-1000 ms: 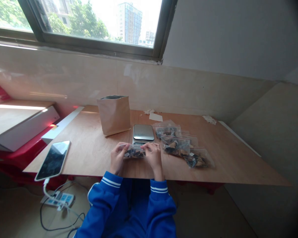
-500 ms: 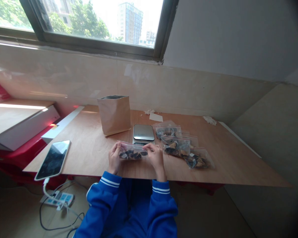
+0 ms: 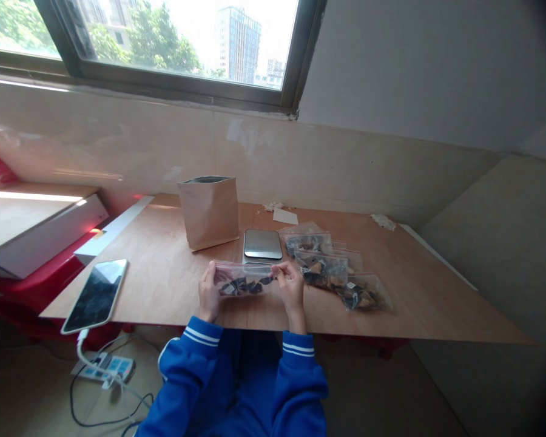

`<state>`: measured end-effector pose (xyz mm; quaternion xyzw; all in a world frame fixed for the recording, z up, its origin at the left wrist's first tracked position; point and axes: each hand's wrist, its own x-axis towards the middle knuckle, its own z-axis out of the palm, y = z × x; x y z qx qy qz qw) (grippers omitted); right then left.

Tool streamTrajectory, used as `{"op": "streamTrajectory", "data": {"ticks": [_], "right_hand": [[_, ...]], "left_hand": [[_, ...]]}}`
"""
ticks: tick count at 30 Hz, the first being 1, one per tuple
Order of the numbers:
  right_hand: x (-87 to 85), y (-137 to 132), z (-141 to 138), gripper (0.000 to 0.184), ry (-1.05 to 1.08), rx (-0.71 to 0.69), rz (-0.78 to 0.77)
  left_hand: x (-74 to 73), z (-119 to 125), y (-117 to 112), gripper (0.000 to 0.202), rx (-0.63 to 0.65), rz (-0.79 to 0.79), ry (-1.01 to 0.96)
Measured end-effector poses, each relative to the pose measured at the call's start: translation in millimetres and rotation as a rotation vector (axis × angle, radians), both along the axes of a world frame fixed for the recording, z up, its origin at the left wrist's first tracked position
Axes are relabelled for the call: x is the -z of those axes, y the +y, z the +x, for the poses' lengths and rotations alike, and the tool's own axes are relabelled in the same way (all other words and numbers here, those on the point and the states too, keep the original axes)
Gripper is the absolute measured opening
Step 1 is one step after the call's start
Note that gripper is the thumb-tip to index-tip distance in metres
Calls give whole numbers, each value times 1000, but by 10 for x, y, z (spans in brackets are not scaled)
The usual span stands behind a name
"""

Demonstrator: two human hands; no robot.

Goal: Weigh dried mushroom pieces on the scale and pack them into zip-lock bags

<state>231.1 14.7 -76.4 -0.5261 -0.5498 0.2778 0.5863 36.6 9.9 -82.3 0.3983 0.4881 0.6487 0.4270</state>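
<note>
Both hands hold a small clear plastic bag (image 3: 244, 280) with dark pieces inside, just above the wooden table (image 3: 164, 285) near its front edge. My left hand (image 3: 208, 296) pinches the bag's left end, my right hand (image 3: 292, 287) pinches its top right corner. A small steel scale (image 3: 262, 244) sits directly behind the bag. Three filled clear bags (image 3: 327, 269) lie in a row to the right of my right hand.
A brown paper bag (image 3: 209, 209) stands open behind the scale on the left. A phone (image 3: 96, 295) on a cable lies at the table's left front corner. White paper scraps (image 3: 286, 215) lie near the wall. A power strip (image 3: 105, 366) is on the floor.
The bag has been lifted slightly and stretched wider between my hands; my right hand has shifted to the right along its top edge.
</note>
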Motion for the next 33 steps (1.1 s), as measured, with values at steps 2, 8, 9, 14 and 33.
{"op": "streamTrajectory", "data": {"ticks": [2,8,9,14,33], "right_hand": [[12,9,1,34,31,39,20],[-65,-19,113,37,203,50,0],[-85,-33,180,38,198,66,-14],[-67,-88,814,46,135,316,-93],[543,122,1159,45,-851,822,-2]], "left_hand": [[-52,25,-24,51,32,-15,-7],[-106,71,-57,48,271,-32,28],[-89,70,-52,48,330,-28,36],[29,1,13,57,445,-49,111],[323,-993,1176,95,-371,28,599]]}}
